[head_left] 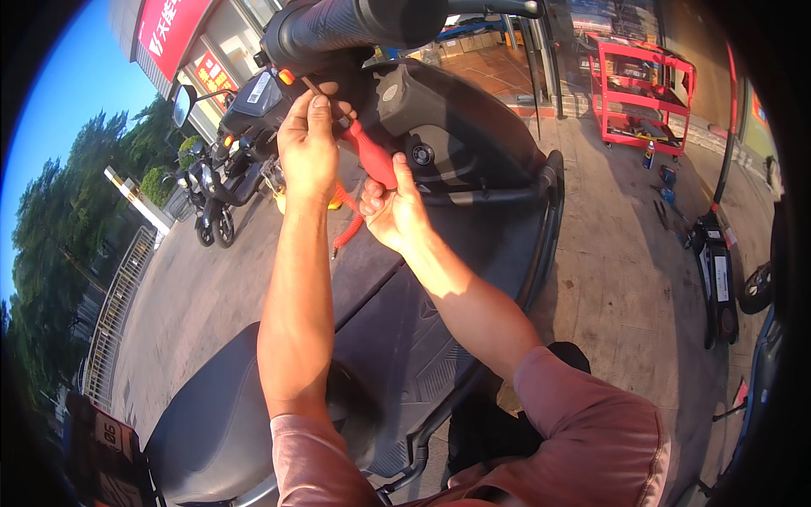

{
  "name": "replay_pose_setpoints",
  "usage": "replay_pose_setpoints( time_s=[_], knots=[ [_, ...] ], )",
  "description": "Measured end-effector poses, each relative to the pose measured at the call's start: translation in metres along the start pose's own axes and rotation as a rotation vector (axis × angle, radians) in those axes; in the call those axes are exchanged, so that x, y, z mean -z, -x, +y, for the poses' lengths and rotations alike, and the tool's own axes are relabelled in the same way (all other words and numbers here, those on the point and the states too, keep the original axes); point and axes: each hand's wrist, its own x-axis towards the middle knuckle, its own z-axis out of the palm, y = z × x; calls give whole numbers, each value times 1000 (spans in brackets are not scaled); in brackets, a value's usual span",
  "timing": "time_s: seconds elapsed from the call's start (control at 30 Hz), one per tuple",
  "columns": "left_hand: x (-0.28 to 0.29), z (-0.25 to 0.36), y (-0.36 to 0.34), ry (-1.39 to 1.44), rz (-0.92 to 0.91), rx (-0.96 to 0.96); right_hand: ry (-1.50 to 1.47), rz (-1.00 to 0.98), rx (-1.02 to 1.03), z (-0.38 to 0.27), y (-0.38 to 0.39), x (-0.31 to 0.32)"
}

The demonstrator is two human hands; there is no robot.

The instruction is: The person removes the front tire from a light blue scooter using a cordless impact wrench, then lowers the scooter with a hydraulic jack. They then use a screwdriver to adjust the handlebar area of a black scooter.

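Observation:
A black scooter handlebar grip [338, 29] with an orange switch [286, 77] is at the top centre. My left hand [308, 144] pinches the metal shaft of a red-handled screwdriver just below that switch, its thumb pointing up. My right hand [393, 203] grips the red handle [370, 150] at its lower end, beside the black front panel [473, 135] and its round lock [422, 154]. The exact spot where the tool's tip meets the scooter is too small to make out. A red coiled hose [348, 230] hangs below my hands.
The seat [211, 422] and footboard [405, 346] lie below my arms. Parked scooters [215, 203] and a railing [110, 338] are to the left. At right stand a red tool cart [644, 51], a spray can [649, 155], a floor jack [718, 279] and scattered tools [666, 190].

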Motion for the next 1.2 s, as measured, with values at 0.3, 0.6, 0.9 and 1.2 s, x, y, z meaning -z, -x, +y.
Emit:
replay_pose_setpoints(
  time_s=[0.3, 0.6, 0.9, 1.2],
  knots=[
    [-4, 0, 0, -74, 3, -8, -15, 4, 106, 5, 7, 0],
    [21, 33, -10, -493, 414, -299, -169, -183, -88, 2, -5, 12],
    [25, 54, -39, -505, 59, -256, 3, 54, -166, -4, 1, -4],
    [27, 57, -38, -667, 90, -299, 180, -54, 311, 26, -11, 3]
  ],
)
